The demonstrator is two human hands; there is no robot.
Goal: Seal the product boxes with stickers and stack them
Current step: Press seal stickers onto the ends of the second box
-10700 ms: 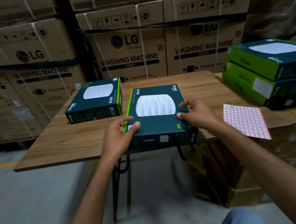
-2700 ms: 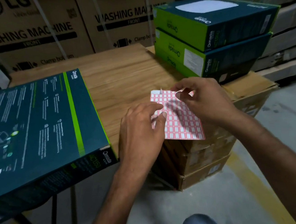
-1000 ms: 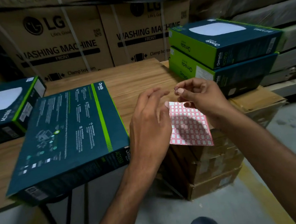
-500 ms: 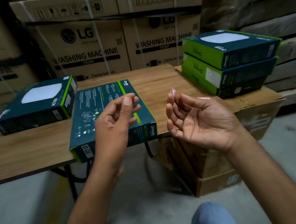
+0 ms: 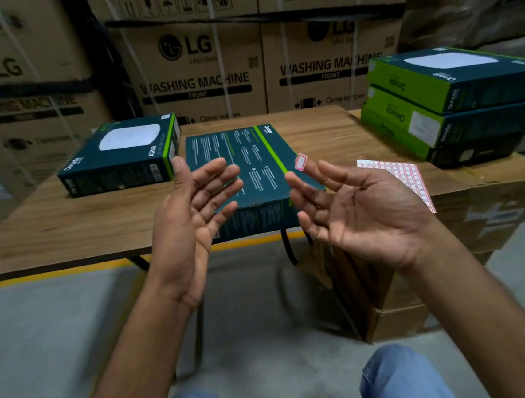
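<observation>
Red-edged sticker (image 5: 300, 162) clings to the upturned right hand (image 5: 358, 209).

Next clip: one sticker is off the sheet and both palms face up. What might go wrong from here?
1. The sticker only clings to a fingertip of the open right hand, with no grip on it; it may fold or drop.
2. The face-down box sits at or over the table front edge; pressing its near end might tip it.
3. The sticker sheet juts past the edge under it and could slide off.
</observation>
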